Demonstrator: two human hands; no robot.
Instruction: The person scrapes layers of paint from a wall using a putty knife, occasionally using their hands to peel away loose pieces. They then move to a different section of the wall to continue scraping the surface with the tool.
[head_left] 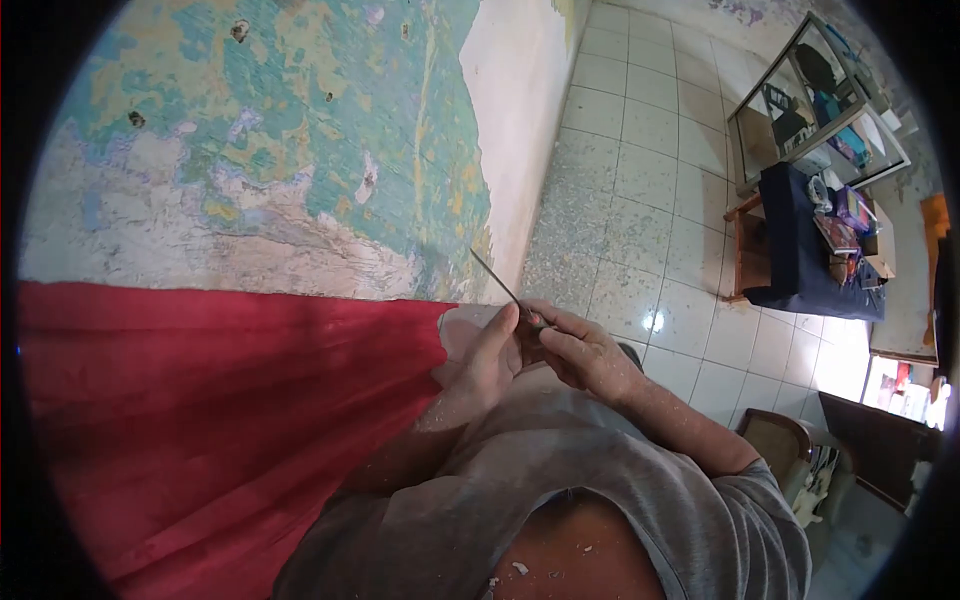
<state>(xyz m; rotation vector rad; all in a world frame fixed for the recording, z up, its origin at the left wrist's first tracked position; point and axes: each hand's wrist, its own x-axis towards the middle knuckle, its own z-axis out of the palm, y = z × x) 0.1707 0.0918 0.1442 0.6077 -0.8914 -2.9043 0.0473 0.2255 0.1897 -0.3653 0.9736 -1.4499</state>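
Note:
A thin dark metal blade (pixel 492 275) points up and to the left from between my hands, in front of the peeling wall (pixel 330 130). My right hand (pixel 585 355) is closed on the tool's near end, thumb and fingers pressed together. Beside it, my left hand (pixel 492 350) has its thumb raised near the base of the blade; its other fingers are largely hidden, so its hold is unclear. The wall shows green, yellow and bare whitish patches. Pale flecks cover my forearms.
Red cloth (pixel 220 400) hangs at the lower left along the wall. Debris lies on the tiled floor (pixel 640 190). At the right stand a glass cabinet (pixel 850 118), a table under dark cloth (pixel 785 245) with objects on it, and a chair (pixel 775 430).

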